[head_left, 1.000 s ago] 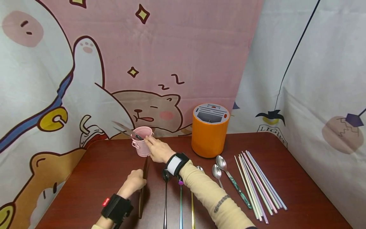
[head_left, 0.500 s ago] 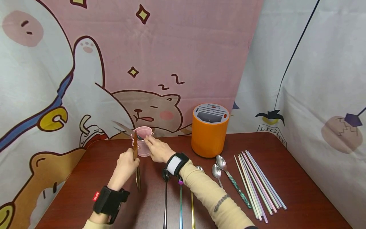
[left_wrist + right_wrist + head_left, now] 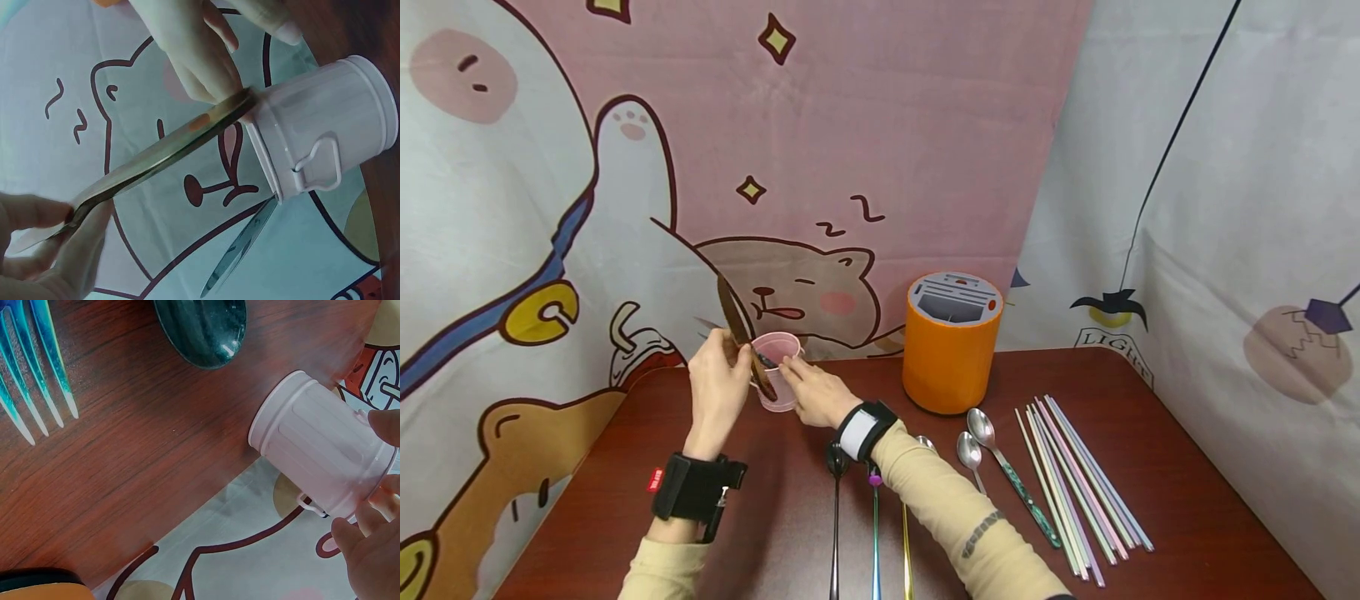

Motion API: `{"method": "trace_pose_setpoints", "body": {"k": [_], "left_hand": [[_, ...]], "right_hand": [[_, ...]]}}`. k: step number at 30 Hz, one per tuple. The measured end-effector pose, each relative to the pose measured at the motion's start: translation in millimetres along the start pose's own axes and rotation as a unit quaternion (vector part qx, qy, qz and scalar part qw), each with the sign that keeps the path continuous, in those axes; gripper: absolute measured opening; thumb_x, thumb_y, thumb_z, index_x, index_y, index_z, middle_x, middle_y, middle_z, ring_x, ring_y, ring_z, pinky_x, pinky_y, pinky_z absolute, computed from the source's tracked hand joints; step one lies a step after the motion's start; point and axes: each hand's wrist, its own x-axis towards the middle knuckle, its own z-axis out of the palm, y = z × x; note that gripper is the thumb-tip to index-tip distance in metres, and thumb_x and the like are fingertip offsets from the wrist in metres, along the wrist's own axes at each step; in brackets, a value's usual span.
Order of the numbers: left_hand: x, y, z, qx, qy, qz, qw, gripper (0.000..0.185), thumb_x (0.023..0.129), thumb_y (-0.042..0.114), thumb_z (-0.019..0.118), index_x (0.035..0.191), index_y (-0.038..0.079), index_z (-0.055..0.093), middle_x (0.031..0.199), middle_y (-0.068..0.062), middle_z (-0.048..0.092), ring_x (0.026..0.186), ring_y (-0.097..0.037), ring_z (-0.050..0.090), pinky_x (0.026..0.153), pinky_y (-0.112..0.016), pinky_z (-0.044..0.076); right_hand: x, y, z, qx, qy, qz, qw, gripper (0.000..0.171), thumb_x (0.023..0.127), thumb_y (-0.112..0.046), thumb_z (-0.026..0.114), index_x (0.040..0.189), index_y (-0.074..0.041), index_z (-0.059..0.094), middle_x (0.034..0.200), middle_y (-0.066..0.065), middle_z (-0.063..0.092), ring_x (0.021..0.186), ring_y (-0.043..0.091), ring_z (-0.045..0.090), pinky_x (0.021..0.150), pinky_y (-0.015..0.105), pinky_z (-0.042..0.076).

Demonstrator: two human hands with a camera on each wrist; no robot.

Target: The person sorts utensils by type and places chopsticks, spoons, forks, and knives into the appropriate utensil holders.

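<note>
Knife (image 3: 739, 333) tip hidden in pink bucket (image 3: 777, 369), left hand (image 3: 718, 387) grip

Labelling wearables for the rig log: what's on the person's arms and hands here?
Both hands are bare, no gloves. The left hand has a black wrist strap with a small red tag and a metal buckle, above a beige sleeve. The right hand has a black wrist strap with a white panel; its beige long sleeve carries small dark lettering.
</note>
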Motion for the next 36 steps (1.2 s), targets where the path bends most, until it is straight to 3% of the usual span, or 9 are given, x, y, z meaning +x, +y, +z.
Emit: {"method": "trace_pose_setpoints", "body": {"k": [3,8,10,17,22,26,36], "left_hand": [[3.7,-0.9,5.0,-0.026,0.041,-0.001,0.9988,0.014,0.086,0.0,0.06,0.096,-0.011,0.058,0.087,-0.027,0.065,0.075,-0.039,0.062,0.067,-0.04,0.044],[8.2,-5.3,14.2,-0.066,0.096,-0.004,0.9932,0.015,0.087,0.002,0.062,0.096,-0.01,0.058,0.086,-0.027,0.065,0.075,-0.036,0.062,0.065,-0.011,0.037],[8.9,-8.6,18.9,-0.081,0.112,-0.004,0.9903,0.015,0.087,0.003,0.062,0.095,-0.01,0.058,0.086,-0.027,0.064,0.077,-0.036,0.061,0.065,-0.005,0.032],[6.9,-25.9,38.3,-0.098,0.134,-0.002,0.9861,0.016,0.089,0.005,0.061,0.093,-0.01,0.058,0.088,-0.027,0.062,0.082,-0.036,0.063,0.067,0.005,0.034],[3.7,-40.0,50.9,-0.092,0.126,-0.001,0.9878,0.014,0.088,0.004,0.061,0.092,-0.01,0.058,0.087,-0.026,0.062,0.08,-0.035,0.062,0.066,-0.001,0.037],[1.2,-48.7,58.4,-0.082,0.118,-0.01,0.9896,0.015,0.088,0.005,0.061,0.089,-0.01,0.057,0.085,-0.026,0.063,0.076,-0.038,0.062,0.064,-0.018,0.042],[-1.5,-58.0,70.5,-0.063,0.059,-0.056,0.9947,0.019,0.093,0.011,0.056,0.088,-0.008,0.057,0.085,-0.025,0.062,0.072,-0.036,0.056,0.065,-0.033,0.039]], "right_hand": [[-0.2,0.1,0.3,0.003,-0.002,0.002,1.0,0.07,0.085,-0.026,0.068,0.146,-0.011,0.036,0.154,0.004,0.033,0.141,0.018,0.036,0.109,0.031,0.039],[-0.6,0.3,1.8,0.0,0.004,0.003,1.0,0.07,0.085,-0.026,0.068,0.146,-0.012,0.037,0.153,0.004,0.034,0.14,0.017,0.038,0.108,0.029,0.04],[-0.5,0.3,2.5,-0.001,0.005,0.002,1.0,0.07,0.085,-0.026,0.068,0.146,-0.012,0.037,0.153,0.004,0.034,0.14,0.017,0.038,0.108,0.029,0.039],[-0.4,0.0,2.6,-0.004,0.005,-0.001,1.0,0.071,0.085,-0.027,0.067,0.147,-0.011,0.036,0.153,0.004,0.034,0.14,0.017,0.037,0.109,0.03,0.039],[-0.1,0.3,2.8,-0.005,0.008,-0.001,1.0,0.071,0.085,-0.027,0.068,0.147,-0.01,0.036,0.153,0.004,0.034,0.139,0.018,0.039,0.108,0.03,0.04],[0.5,0.5,3.3,-0.005,0.006,0.004,1.0,0.072,0.085,-0.028,0.068,0.147,-0.011,0.036,0.153,0.004,0.034,0.139,0.018,0.039,0.108,0.029,0.04],[-1.0,0.8,1.2,-0.007,0.005,-0.001,1.0,0.072,0.085,-0.027,0.067,0.147,-0.01,0.035,0.153,0.004,0.033,0.139,0.017,0.039,0.108,0.03,0.04]]}}
